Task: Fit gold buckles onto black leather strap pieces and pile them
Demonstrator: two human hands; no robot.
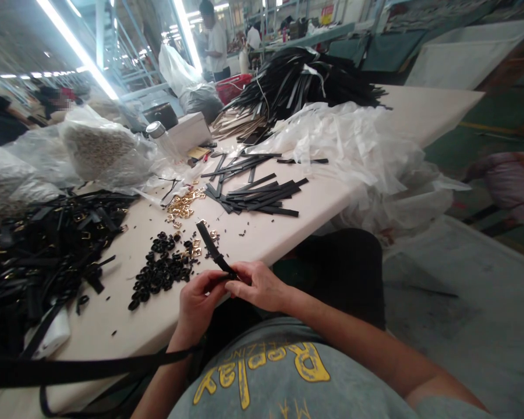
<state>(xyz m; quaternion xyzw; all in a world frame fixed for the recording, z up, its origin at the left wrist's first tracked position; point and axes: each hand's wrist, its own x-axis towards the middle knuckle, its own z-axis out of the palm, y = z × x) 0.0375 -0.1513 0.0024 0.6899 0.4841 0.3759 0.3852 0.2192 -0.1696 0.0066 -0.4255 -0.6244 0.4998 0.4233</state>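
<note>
At the tabletop's [288,224] near edge, left hand [198,305] and right hand [259,285] work a black strap's [210,245] near end, fingers clamped on it, with black loops [159,273] near on the left.

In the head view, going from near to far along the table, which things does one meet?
Left hand and right hand pinching a black strap, pile of small black rings, flat black strips, big heap of black straps.
</note>
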